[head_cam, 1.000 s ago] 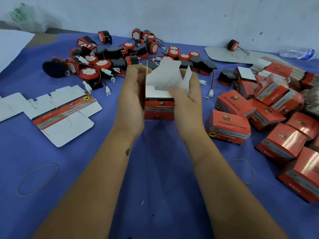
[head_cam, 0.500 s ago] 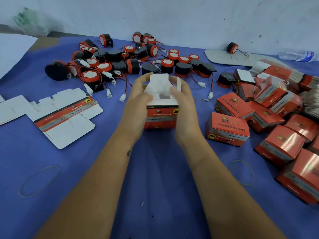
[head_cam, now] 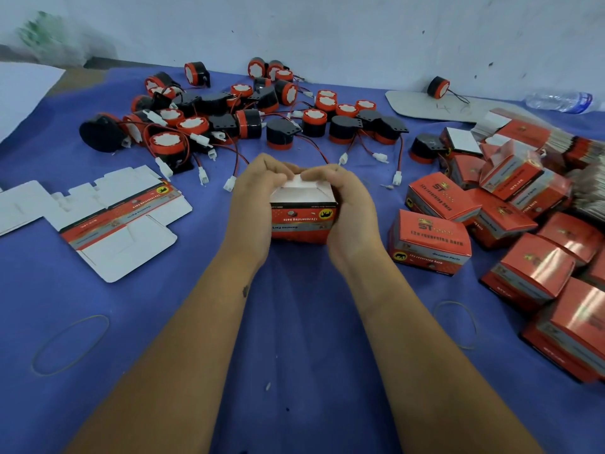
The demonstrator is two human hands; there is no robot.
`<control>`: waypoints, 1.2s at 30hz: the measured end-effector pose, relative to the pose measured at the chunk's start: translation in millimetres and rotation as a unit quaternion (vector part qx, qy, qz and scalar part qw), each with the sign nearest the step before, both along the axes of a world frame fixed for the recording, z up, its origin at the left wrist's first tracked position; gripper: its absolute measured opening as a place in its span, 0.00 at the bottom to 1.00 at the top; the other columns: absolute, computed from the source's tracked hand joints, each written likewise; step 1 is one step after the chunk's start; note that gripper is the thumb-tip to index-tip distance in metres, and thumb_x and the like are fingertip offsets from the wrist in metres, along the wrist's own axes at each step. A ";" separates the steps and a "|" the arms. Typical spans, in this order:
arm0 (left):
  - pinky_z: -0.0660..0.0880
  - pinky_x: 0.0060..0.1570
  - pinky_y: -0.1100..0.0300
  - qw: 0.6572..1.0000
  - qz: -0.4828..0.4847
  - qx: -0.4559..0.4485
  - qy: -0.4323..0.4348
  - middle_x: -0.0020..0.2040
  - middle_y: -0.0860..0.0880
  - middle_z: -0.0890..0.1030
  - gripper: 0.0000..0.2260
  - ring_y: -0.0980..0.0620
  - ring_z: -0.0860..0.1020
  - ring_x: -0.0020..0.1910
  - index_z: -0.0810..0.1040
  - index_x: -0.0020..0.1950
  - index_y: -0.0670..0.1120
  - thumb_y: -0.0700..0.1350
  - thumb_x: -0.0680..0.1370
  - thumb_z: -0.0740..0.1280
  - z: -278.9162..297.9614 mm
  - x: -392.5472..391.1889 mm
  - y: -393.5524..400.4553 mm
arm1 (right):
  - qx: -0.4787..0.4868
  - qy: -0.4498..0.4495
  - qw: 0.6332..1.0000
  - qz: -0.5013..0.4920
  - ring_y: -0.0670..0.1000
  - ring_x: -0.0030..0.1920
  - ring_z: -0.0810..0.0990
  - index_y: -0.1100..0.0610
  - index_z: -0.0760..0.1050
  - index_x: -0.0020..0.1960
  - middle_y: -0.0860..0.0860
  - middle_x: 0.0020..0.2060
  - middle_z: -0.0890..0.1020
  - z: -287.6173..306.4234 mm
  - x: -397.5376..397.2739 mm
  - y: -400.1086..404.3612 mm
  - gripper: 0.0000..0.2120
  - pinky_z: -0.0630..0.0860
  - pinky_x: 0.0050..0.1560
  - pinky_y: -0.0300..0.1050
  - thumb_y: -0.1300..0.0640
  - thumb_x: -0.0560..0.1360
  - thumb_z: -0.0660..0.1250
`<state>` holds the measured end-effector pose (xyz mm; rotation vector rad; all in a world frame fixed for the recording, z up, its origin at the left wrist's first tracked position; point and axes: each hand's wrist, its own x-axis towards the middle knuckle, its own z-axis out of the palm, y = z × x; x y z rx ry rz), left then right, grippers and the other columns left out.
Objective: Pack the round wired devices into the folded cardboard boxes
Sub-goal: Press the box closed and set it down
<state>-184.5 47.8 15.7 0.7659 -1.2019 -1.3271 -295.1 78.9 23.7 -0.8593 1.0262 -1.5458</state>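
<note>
White flaps now folded down, box [head_cam: 302,224] between both hands' curled fingers [head_cam: 278,170].

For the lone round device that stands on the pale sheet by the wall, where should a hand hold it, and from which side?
Grip the lone round device around its black drum body, coming from above and the near left. Its thin wire trails off to the right across the pale sheet, so that side is best avoided, and nothing crowds it.

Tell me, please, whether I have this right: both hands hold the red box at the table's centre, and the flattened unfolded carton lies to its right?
Not quite. The head view shows both the left hand and the right hand holding the red box, but the flattened carton lies to its left, not its right.
</note>
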 end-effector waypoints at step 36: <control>0.69 0.38 0.74 0.938 0.184 -0.088 -0.281 0.48 0.64 0.75 0.28 0.68 0.75 0.46 0.66 0.57 0.56 0.51 0.66 0.80 -21.5 7.5 -17.0 | 0.121 0.239 0.883 -0.385 0.53 0.49 0.77 0.54 0.72 0.57 0.51 0.49 0.77 -15.1 -60.5 -7.6 0.11 0.76 0.54 0.56 0.61 0.75 0.61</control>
